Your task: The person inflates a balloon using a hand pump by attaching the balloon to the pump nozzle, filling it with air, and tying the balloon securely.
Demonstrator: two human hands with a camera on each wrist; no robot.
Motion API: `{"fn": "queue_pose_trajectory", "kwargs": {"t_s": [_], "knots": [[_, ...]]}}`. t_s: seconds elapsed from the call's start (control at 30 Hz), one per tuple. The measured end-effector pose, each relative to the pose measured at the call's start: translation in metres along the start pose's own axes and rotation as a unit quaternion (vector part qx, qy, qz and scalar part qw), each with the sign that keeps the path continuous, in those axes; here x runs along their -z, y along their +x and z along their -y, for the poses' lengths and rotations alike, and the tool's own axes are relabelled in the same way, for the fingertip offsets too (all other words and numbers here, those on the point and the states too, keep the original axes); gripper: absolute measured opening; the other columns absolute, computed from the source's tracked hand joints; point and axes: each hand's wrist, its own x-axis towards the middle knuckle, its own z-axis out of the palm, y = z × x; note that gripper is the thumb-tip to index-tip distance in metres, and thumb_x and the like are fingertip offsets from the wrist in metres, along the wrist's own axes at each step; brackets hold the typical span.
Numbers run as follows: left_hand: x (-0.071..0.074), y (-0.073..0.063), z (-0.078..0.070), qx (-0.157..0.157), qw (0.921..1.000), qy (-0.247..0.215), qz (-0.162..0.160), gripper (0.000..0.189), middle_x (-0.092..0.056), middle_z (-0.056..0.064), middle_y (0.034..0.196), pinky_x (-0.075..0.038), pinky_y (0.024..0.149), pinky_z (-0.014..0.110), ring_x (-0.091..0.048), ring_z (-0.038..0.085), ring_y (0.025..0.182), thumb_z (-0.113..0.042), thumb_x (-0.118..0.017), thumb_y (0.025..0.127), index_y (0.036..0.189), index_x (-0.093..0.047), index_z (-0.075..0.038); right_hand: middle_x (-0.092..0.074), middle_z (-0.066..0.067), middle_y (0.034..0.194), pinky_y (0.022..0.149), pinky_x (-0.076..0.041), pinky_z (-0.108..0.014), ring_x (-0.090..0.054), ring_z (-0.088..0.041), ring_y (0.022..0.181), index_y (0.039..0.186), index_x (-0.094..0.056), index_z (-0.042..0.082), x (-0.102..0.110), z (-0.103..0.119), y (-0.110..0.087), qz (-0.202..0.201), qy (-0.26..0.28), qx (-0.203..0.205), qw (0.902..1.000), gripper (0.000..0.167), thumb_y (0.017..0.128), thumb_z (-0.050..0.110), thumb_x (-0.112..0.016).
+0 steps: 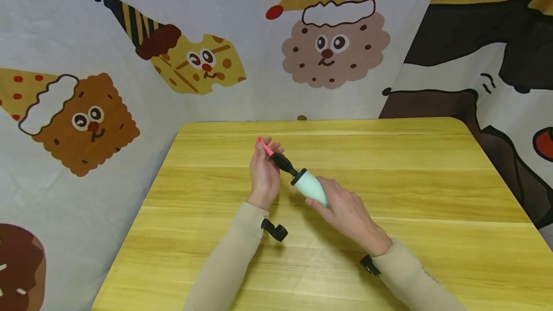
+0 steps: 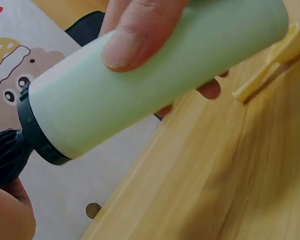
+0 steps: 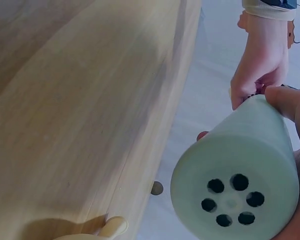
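Note:
A mint-green hand balloon pump (image 1: 311, 187) with a black ribbed nozzle (image 1: 282, 162) is held at a slant above the table. My right hand (image 1: 347, 210) grips its green barrel, thumb along the side in the left wrist view. A pink uninflated balloon (image 1: 267, 149) is at the nozzle's tip, where my left hand (image 1: 264, 176) pinches it between thumb and fingers. Round holes (image 3: 239, 182) show in the barrel's end in the right wrist view. How far the balloon's mouth covers the tip is too small to tell.
On the wooden table (image 1: 194, 253) lies a pale yellow uninflated balloon (image 2: 288, 46), seen in the wrist views and hidden in the head view. A cartoon-printed cloth (image 1: 164, 104) hangs behind the table's far edge. A black wrist camera mount (image 1: 275, 230) sits at the left sleeve.

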Motion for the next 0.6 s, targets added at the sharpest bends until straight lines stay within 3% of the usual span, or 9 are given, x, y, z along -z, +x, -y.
{"fn": "queue_pose_trajectory", "kwargs": {"t_s": [0.17,0.3,0.47,0.6], "knots": [[0.001,-0.001,0.000,-0.004,1.0000,-0.002,-0.007,0.045,-0.068,0.006,0.105,-0.047,0.104,0.040,-0.066,0.019,0.094,-0.038,-0.034,0.113,0.142,-0.053,-0.010,-0.067,-0.010,0.103,0.056,-0.051,-0.029,-0.058,-0.015,0.073,0.140,-0.056,0.003,0.000,0.000,0.000,-0.001,-0.004,0.004,1.0000,0.060,0.097,0.040,-0.074],[0.000,-0.003,0.004,0.015,0.9998,-0.011,0.009,0.046,-0.069,0.007,0.107,-0.044,0.108,0.041,-0.066,0.022,0.100,-0.040,-0.034,0.113,0.142,-0.052,-0.009,-0.066,-0.010,0.102,0.056,-0.051,-0.030,-0.058,-0.016,0.072,0.140,-0.056,0.003,0.000,0.001,0.000,0.000,-0.002,-0.002,1.0000,0.060,0.097,0.040,-0.074],[-0.001,-0.007,0.010,0.042,0.9974,-0.014,0.057,0.041,-0.067,0.010,0.114,-0.046,0.105,0.038,-0.063,0.030,0.114,-0.039,-0.035,0.113,0.127,-0.051,-0.004,-0.067,-0.013,0.109,0.059,-0.053,-0.032,-0.061,-0.018,0.076,0.141,-0.055,0.002,0.001,0.002,0.000,0.003,0.009,-0.015,0.9998,0.061,0.097,0.040,-0.074],[-0.002,-0.009,0.013,0.044,0.9964,-0.021,0.069,0.034,-0.067,0.011,0.110,-0.050,0.097,0.037,-0.065,0.029,0.108,-0.039,-0.037,0.112,0.111,-0.052,-0.008,-0.068,-0.015,0.113,0.061,-0.055,-0.033,-0.062,-0.020,0.079,0.141,-0.055,0.002,0.001,0.003,0.001,0.005,0.018,-0.018,0.9997,0.061,0.097,0.041,-0.073]]}}
